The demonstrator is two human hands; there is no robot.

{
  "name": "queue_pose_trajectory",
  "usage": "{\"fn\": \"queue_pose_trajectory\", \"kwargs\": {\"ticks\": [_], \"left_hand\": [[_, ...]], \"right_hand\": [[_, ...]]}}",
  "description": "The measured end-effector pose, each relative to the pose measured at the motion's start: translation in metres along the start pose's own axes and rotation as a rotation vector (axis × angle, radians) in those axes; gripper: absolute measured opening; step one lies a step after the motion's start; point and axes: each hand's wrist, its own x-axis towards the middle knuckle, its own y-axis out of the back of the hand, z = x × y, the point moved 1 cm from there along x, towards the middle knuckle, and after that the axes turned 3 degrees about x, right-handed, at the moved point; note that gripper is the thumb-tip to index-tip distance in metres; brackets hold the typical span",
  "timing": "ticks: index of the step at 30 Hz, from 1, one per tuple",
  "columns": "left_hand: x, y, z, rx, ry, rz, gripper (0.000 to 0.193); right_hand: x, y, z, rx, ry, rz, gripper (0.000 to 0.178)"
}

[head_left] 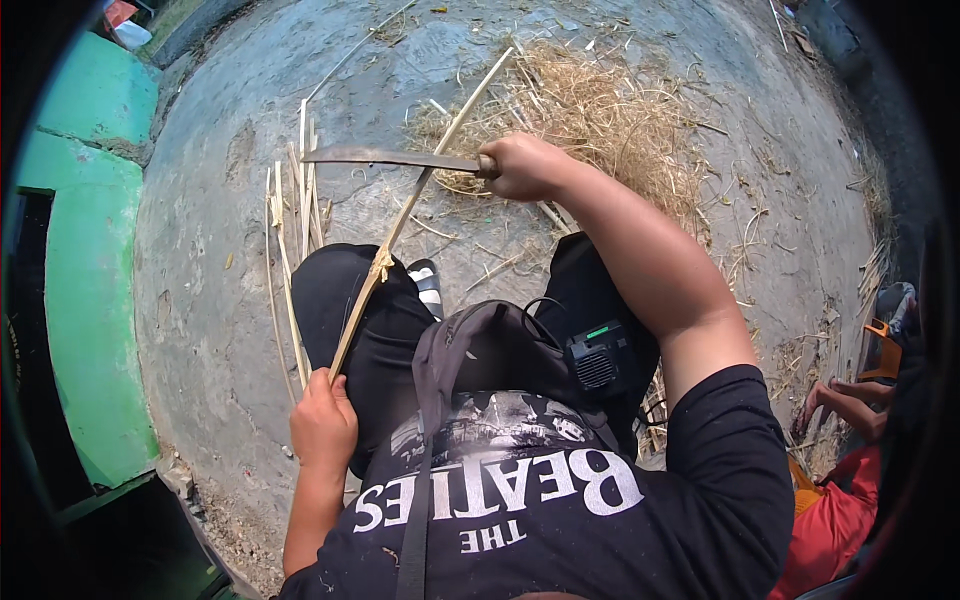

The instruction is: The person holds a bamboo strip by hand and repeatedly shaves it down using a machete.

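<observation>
My left hand (325,413) is closed round the lower end of a long bamboo strip (408,210), which slants up and away over my left thigh. A frayed knot of fibres sticks out at the strip's middle. My right hand (522,166) grips the wooden handle of a long-bladed knife (390,158). Its blade points left and crosses the strip's upper part, seemingly touching it. More thin bamboo strips (305,190) lie on the ground beyond and beside my left knee.
A heap of curly shavings (610,125) covers the concrete ground (220,270) ahead of my right hand. A green wall (90,290) stands at the left. At the right sits another person in a red garment (835,525). A small black device (600,360) rests at my lap.
</observation>
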Motion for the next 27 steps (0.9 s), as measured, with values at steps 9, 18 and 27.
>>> {"fn": "queue_pose_trajectory", "kwargs": {"ticks": [9, 18, 27], "left_hand": [[0.013, 0.015, -0.008, -0.225, -0.048, -0.097, 0.021], [0.020, 0.013, -0.011, -0.302, -0.051, -0.144, 0.025], [0.023, 0.009, -0.017, -0.431, -0.029, -0.193, 0.027]], "right_hand": [[0.007, 0.006, 0.041, 0.082, -0.135, 0.078, 0.025], [0.003, 0.014, 0.026, 0.070, -0.144, -0.016, 0.027], [0.001, 0.007, 0.014, -0.050, -0.011, 0.003, 0.027]]}}
